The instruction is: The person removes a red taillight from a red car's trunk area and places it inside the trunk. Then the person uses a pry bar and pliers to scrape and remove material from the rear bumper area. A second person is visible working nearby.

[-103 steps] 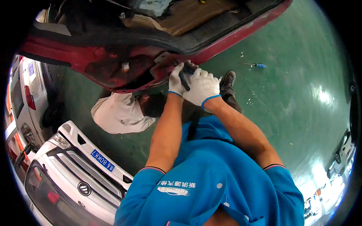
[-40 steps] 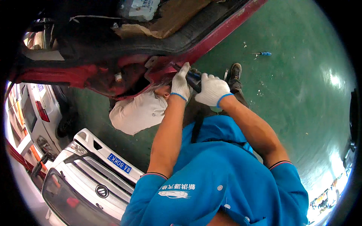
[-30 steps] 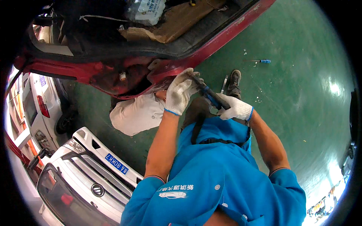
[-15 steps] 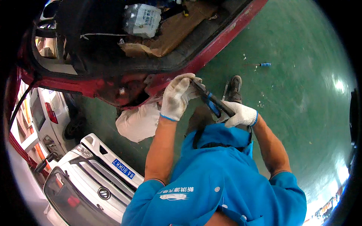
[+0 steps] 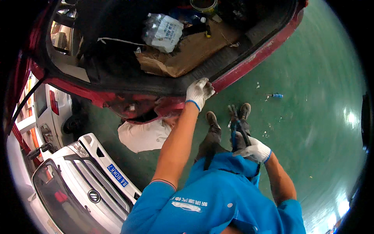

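My left hand [image 5: 200, 93], in a white knit glove with blue cuff, is at the rear edge of the red car [image 5: 255, 66]. Its fingers are curled in at that edge, and whatever they may grip is hidden. Lower and to the right, my right hand [image 5: 255, 150], gloved alike, holds pliers [image 5: 240, 130] with long black and blue handles. The jaws point away from me, above my legs. Left of my left forearm, under the car's damaged corner [image 5: 142, 113], a person in a pale top [image 5: 142, 136] is bent low, partly hidden by the bodywork.
In the open cargo area lie a wrapped bottle pack [image 5: 163, 33], torn cardboard [image 5: 187, 56] and a pale cord [image 5: 120, 41]. A blue-handled screwdriver [image 5: 277, 95] lies on the green floor [image 5: 319, 128]. A white vehicle [image 5: 97, 175] stands at lower left, another car [image 5: 50, 109] behind it.
My left hand has let go of the pliers' front end and reached forward to the car's edge. My right hand has lowered the pliers. The view has shifted, showing more of the cargo area.
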